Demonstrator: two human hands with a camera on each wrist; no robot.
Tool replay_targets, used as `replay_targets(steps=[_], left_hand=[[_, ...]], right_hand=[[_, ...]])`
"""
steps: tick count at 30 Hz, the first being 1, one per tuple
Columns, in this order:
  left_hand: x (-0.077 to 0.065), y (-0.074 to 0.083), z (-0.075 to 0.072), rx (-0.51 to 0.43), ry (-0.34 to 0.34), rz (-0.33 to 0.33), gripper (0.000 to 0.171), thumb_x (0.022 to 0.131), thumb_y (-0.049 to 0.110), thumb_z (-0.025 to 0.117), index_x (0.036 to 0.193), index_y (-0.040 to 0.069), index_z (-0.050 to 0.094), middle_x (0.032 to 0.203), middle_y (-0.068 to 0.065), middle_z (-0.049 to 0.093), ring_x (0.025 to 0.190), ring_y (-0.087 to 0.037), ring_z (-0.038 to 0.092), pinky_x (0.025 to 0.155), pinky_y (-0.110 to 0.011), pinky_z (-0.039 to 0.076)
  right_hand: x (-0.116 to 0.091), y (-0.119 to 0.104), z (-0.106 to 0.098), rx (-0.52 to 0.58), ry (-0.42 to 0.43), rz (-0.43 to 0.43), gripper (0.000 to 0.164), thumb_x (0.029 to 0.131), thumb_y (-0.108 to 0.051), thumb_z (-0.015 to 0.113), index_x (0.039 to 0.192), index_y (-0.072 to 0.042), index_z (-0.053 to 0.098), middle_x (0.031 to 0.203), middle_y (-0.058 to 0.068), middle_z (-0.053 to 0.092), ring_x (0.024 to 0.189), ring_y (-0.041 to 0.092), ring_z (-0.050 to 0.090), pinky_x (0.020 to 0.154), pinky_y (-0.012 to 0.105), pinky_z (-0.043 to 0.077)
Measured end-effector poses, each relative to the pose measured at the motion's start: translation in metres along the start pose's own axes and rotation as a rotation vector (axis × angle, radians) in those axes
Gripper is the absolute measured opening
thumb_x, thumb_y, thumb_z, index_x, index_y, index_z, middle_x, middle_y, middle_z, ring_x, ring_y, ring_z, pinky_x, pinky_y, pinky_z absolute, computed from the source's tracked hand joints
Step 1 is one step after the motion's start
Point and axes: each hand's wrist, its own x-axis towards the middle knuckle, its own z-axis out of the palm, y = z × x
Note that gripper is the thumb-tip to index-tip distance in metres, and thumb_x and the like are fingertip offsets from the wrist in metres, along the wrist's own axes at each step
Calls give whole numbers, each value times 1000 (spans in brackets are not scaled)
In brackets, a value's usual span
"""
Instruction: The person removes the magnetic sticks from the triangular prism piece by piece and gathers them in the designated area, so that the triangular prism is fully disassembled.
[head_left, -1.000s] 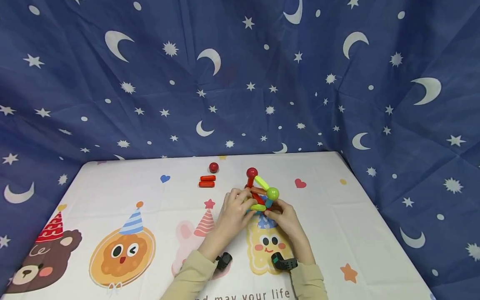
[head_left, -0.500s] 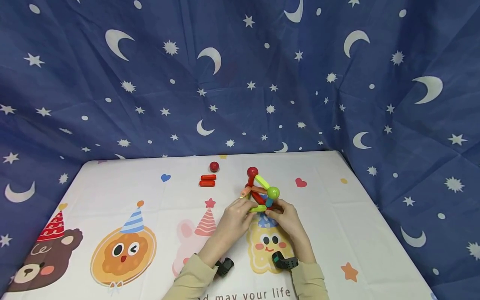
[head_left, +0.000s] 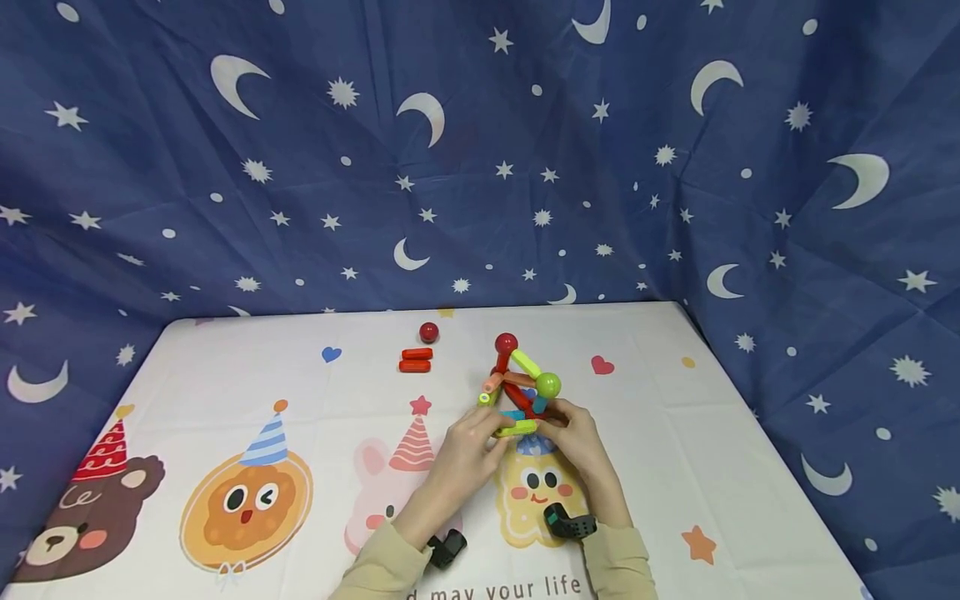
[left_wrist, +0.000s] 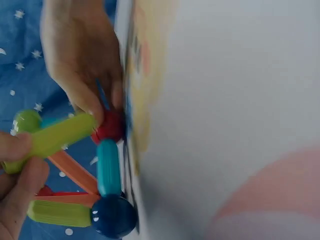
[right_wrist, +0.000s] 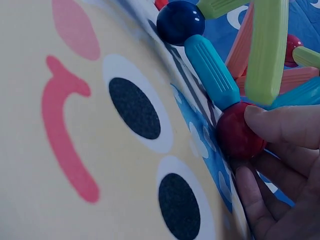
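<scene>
Two hands at a magnetic ball-and-rod frame (head_left: 519, 380), one lime-green rod (left_wrist: 60, 136) between them.
The left hand (head_left: 463, 443) pinches that rod in thumb and fingers, its long axis sideways along the frame's near side; its free end points toward the red ball (right_wrist: 239, 131) – gripped by the right hand (head_left: 573, 435), nearer that end. Whether rod and ball touch, I cannot tell.

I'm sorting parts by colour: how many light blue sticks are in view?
2: one light blue stick between the dark blue ball and the red ball the right hand holds; the other stick beside the green ball. More may be hidden.
</scene>
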Motion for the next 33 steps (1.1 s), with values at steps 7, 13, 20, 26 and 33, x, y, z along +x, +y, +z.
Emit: replay_targets(steps=[7,13,20,26,33], left_hand=[[-8,0,-24,-237,-4,-177,20,77,4,77,96,8,70,92,-3,70,78,-11,66,72,-22,56],[-13,-18,-54,-592,-13,-478,24,76,-2,76,98,5,68,95,-13,69,82,-11,66,71,-18,56],[-17,-67,-91,-611,9,-614,26,79,-6,71,103,-1,65,102,-20,64,85,-6,63,75,-18,55],[-15,-116,-113,-472,-2,-666,27,82,1,71,108,-2,63,104,-14,64,85,2,61,71,-15,50],[-9,-156,-132,-399,-47,-754,33,83,8,72,113,1,62,98,6,62,82,5,59,68,-18,50]], right_hand=[[2,1,1,-3,-3,24,36,84,-9,70,118,1,64,106,18,68,91,21,65,90,39,54],[1,1,2,-21,4,53,38,84,-12,70,119,0,64,107,17,68,90,21,64,91,40,53],[0,-1,3,-17,7,63,39,83,-13,71,119,0,63,106,17,68,89,20,64,91,40,53],[-1,0,4,-5,7,50,39,84,-9,69,120,2,62,108,18,68,91,21,65,91,41,53],[-1,-1,5,-6,3,39,40,83,-8,69,121,2,61,109,19,67,92,22,65,92,42,53]])
